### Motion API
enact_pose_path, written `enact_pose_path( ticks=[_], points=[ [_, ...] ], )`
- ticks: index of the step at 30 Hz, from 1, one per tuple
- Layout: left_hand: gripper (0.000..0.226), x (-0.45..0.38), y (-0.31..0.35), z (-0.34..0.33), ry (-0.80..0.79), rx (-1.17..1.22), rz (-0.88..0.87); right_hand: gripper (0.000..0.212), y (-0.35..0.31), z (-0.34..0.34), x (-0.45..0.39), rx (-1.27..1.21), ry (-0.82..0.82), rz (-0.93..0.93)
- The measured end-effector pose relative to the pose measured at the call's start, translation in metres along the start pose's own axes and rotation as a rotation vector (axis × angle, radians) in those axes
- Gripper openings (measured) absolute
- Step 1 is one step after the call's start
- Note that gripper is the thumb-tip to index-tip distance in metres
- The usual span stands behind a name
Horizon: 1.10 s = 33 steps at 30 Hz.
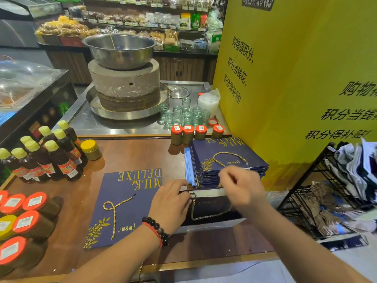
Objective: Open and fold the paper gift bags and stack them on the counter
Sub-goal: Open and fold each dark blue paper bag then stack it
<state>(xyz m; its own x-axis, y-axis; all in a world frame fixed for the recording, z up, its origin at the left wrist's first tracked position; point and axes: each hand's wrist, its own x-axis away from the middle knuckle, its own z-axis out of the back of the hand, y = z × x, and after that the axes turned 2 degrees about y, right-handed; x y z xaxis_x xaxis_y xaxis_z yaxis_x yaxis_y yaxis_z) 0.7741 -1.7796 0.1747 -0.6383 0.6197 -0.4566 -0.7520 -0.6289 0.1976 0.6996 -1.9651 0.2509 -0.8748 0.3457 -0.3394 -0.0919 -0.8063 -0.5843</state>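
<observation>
On wooden counter (pixel 130 154): both hands grip open navy paper bag (pixel 210 211).

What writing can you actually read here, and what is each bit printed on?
"MILK DELUXE": flat bag, upside down to the camera.
"MILK DELUXE": top of the bag stack, also upside down.
"购物得积分, 积分当钱花, 积分得补贴!": yellow wall.
Bottle labels, orange lid stickers and shelf tags: too small or blurred.

Steel basin (pixel 120 50) atop stone mill (pixel 124 84); sauce bottles (pixel 43 158) left.
</observation>
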Motion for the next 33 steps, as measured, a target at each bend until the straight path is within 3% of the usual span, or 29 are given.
enact_pose_path(
  ticks=[2, 4, 7, 9, 12, 14, 16, 18, 21, 25, 28, 33],
  points=[
    [0.011, 0.002, 0.001, 0.001, -0.011, -0.005, 0.005, 0.025, 0.013, 0.006, -0.031, 0.276, -0.163, -0.182],
    [0.012, 0.003, 0.004, 0.002, -0.022, -0.002, 0.019, 0.041, 0.033, 0.0, -0.051, 0.453, -0.451, -0.267],
    [0.015, 0.002, 0.009, 0.004, -0.019, -0.007, 0.052, 0.049, 0.046, -0.011, -0.06, 0.316, -0.853, -0.32],
    [0.016, 0.002, 0.012, 0.006, -0.008, 0.0, 0.066, 0.045, 0.042, -0.011, -0.055, 0.111, -0.952, -0.321],
    [0.016, 0.006, 0.011, 0.006, -0.018, 0.013, 0.074, 0.033, 0.044, -0.012, -0.051, -0.126, -0.764, -0.334],
    [0.017, 0.009, 0.008, 0.006, -0.032, 0.022, 0.073, 0.024, 0.05, -0.011, -0.051, -0.29, -0.565, -0.377],
    [0.017, 0.011, 0.007, 0.006, -0.049, 0.034, 0.071, 0.016, 0.055, -0.007, -0.052, -0.607, -0.315, -0.512],
    [0.019, 0.012, 0.006, 0.007, -0.054, 0.045, 0.073, 0.016, 0.06, -0.001, -0.054, -0.884, -0.092, -0.644],
    [0.025, 0.011, 0.007, 0.009, -0.046, 0.089, 0.071, 0.017, 0.068, 0.007, -0.055, -1.066, 0.122, -0.717],
    [0.027, 0.006, 0.013, 0.015, -0.08, 0.149, 0.135, 0.02, 0.075, 0.011, -0.055, -1.099, 0.3, -0.743],
    [0.013, 0.003, 0.013, 0.018, -0.127, 0.13, 0.169, 0.021, 0.075, 0.009, -0.055, -1.076, 0.341, -0.717],
    [0.02, 0.001, 0.011, 0.018, -0.162, 0.137, 0.181, 0.02, 0.075, 0.008, -0.055, -1.061, 0.398, -0.71]
  ],
)
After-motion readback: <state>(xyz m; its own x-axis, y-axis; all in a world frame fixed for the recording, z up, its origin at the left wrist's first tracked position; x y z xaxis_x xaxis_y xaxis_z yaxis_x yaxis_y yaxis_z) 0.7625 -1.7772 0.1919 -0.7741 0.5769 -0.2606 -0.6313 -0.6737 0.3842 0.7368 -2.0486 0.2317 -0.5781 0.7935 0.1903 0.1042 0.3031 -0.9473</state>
